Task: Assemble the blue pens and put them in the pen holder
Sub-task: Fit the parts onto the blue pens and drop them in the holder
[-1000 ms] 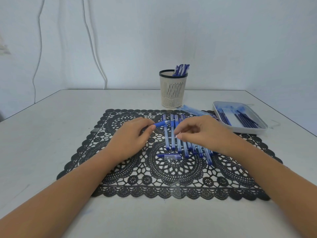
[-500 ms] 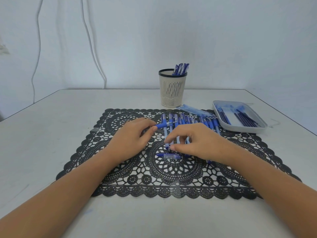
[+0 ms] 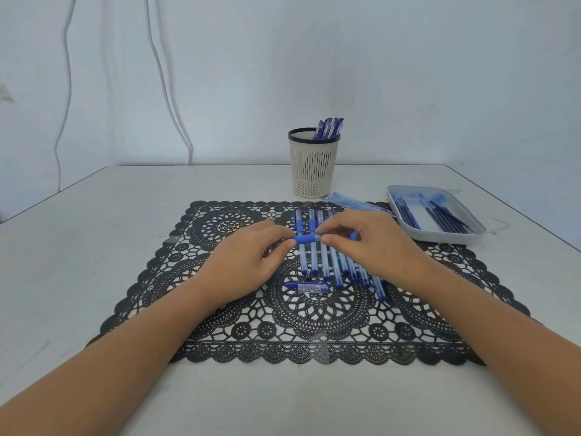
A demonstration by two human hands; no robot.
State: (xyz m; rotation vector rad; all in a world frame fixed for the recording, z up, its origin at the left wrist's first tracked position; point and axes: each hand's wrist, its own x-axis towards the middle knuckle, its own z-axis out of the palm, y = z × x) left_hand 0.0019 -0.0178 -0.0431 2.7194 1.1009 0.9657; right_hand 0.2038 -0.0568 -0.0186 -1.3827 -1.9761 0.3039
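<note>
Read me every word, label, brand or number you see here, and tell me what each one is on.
No readable text anywhere in this view.
Pens in the pen holder: any print is too small and blurred to read.
Held pen, pen barrels on the lace mat, loose cap: no legible marking.
Pen holder and tray: no label visible.

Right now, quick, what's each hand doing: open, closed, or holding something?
Left hand: closed, pinching the blue grip end of a pen.
Right hand: closed, pinching the clear end of the same pen.
</note>
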